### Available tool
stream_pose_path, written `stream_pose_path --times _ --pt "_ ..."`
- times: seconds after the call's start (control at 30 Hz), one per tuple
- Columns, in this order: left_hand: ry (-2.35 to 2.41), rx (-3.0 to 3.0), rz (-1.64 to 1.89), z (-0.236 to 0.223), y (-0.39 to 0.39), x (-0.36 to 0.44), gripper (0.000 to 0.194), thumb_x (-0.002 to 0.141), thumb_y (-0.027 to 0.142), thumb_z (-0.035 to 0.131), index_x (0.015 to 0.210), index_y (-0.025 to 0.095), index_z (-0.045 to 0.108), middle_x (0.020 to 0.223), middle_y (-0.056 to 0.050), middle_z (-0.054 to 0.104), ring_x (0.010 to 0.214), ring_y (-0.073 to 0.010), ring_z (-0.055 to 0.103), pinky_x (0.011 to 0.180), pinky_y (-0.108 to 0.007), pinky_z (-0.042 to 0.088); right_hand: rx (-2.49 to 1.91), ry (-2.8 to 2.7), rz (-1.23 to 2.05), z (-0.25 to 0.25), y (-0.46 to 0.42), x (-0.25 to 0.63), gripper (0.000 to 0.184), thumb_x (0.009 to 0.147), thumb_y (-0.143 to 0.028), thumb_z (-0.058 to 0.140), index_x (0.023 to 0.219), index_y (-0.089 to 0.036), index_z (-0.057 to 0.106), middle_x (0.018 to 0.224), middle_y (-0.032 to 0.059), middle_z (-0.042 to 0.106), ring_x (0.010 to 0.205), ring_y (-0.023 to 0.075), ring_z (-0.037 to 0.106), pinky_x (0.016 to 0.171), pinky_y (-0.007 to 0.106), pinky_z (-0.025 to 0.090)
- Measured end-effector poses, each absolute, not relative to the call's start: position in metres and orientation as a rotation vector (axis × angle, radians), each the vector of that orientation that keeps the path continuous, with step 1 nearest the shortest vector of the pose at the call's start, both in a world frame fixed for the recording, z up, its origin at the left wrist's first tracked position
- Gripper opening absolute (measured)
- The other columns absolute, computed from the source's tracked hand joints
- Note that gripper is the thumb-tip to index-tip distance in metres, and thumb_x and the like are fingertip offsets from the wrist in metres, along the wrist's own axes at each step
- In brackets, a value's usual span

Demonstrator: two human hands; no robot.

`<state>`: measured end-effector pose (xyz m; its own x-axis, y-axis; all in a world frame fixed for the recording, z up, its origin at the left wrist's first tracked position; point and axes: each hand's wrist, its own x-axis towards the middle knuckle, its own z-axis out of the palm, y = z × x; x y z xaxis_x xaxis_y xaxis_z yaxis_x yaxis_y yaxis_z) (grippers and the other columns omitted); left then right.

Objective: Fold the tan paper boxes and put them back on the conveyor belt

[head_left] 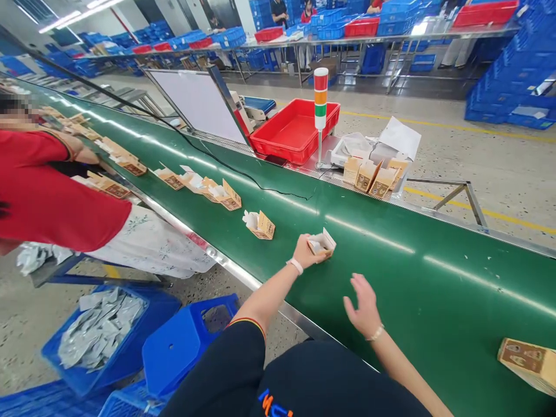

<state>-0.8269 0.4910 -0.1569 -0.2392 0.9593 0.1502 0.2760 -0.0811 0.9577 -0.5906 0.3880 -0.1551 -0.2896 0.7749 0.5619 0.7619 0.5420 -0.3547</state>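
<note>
The open carton (328, 249) lies at the centre of the green belt (403, 278), gripped at its near left end by your left hand (304, 250); whether its base touches the belt cannot be told. Its flaps stand raised, so closing appears undone; the pale matter within is too small to identify. Your right hand (365, 306) is empty — fingers spread, palm over the belt, just apart from the carton.

Up the belt to your left, one carton (264, 227) sits alone with flaps up, and beyond it a row of cartons (229, 197) stands likewise open; these look to be at a similar stage, judged by their flaps. At lower right, a printed carton (521, 356), cut by the frame edge, seems closed — the only one on the belt that looks finished in this respect.

Across the belt, a cluster of upright cartons (380, 180) with raised flaps stands near a red tray (280, 152). To your left, a co-worker in a red sleeve (99, 214) leans over the belt.
</note>
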Motion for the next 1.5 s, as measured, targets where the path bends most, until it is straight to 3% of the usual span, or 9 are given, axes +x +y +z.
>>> stream_pose_path --times 0.2,0.3,0.5,0.63,0.73,0.83,0.97,1.23,1.5 --pt "1.439 1.731 1.232 -0.187 0.419 -0.777 0.065 0.06 0.043 0.078 0.117 0.021 0.056 0.123 -0.013 0.057 0.116 -0.0312 0.051 0.101 -0.049 0.039 -1.242 -2.07 0.134 -0.189 0.423 -0.616 0.061 0.086 -0.033 0.047 0.144 -0.022 0.031 0.133 0.0138 0.055 0.123 0.0318 0.049 0.093 0.051 0.044" --pt "1.352 1.958 1.014 -0.181 0.414 -0.784 0.051 0.069 0.042 0.072 0.116 0.027 0.062 0.129 -0.011 0.058 0.123 -0.034 0.045 0.103 -0.051 0.034 -1.291 -2.06 0.148 -0.188 0.434 -0.594 0.054 0.085 -0.04 0.053 0.136 -0.026 0.044 0.128 0.0095 0.06 0.117 0.0315 0.052 0.094 0.052 0.042" --pt "1.209 1.997 0.885 -0.163 0.439 -0.779 0.024 0.083 0.031 0.056 0.102 0.033 0.07 0.115 -0.003 0.068 0.126 -0.031 0.041 0.107 -0.053 0.027 -1.248 -2.139 0.252 -0.17 0.444 -0.583 0.021 0.086 -0.044 0.054 0.089 -0.029 0.069 0.106 0.0045 0.068 0.103 0.0286 0.053 0.089 0.051 0.042" --pt "1.273 1.685 1.088 -0.17 0.444 -0.763 0.01 0.077 0.032 0.063 0.083 0.025 0.067 0.098 -0.006 0.067 0.11 -0.0277 0.053 0.1 -0.05 0.038 -1.295 -1.923 0.33 -0.17 0.442 -0.592 0.038 0.09 -0.041 0.046 0.058 -0.026 0.058 0.08 0.0061 0.063 0.083 0.0246 0.053 0.078 0.047 0.048" --pt "1.42 1.25 1.195 -0.176 0.446 -0.748 0.025 0.068 0.029 0.073 0.088 0.021 0.06 0.097 -0.004 0.059 0.091 -0.0187 0.058 0.088 -0.038 0.048 -1.414 -1.646 0.273 -0.181 0.434 -0.603 0.036 0.088 -0.044 0.048 0.058 -0.024 0.048 0.08 0.0066 0.052 0.081 0.0231 0.053 0.075 0.044 0.05" --pt "1.32 0.952 1.055 -0.177 0.449 -0.731 0.047 0.064 0.019 0.077 0.104 0.021 0.054 0.101 -0.005 0.057 0.084 -0.0138 0.058 0.079 -0.031 0.051 -1.574 -1.289 0.236 -0.197 0.426 -0.61 0.025 0.083 -0.048 0.054 0.079 -0.023 0.049 0.092 0.0071 0.046 0.081 0.0216 0.052 0.072 0.041 0.052" --pt "1.181 0.856 0.924 -0.173 0.454 -0.71 0.035 0.069 0.016 0.073 0.098 0.02 0.054 0.093 -0.005 0.061 0.083 -0.016 0.061 0.078 -0.034 0.051 -1.678 -1.108 0.32 -0.204 0.418 -0.605 0.037 0.08 -0.05 0.054 0.102 -0.023 0.043 0.096 0.0077 0.044 0.073 0.0198 0.051 0.063 0.038 0.051" --pt "1.461 1.187 1.245 -0.183 0.412 -0.751 0.04 0.072 0.035 0.071 0.105 0.021 0.053 0.109 -0.009 0.057 0.106 -0.0235 0.056 0.094 -0.042 0.044 -1.678 -1.722 -0.042 -0.179 0.39 -0.575 0.043 0.076 -0.048 0.059 0.108 -0.021 0.051 0.115 0.0156 0.048 0.107 0.0358 0.049 0.086 0.054 0.04" --pt "1.95 1.112 1.565 -0.185 0.45 -0.926 0.108 0.042 0.033 0.089 0.132 0.019 0.031 0.141 -0.017 0.032 0.134 -0.0341 0.034 0.112 -0.049 0.028 -1.971 -1.144 -0.457 -0.168 0.413 -0.481 0.059 0.067 -0.051 0.069 0.111 -0.015 0.054 0.118 0.0248 0.042 0.111 0.0498 0.04 0.079 0.07 0.032"
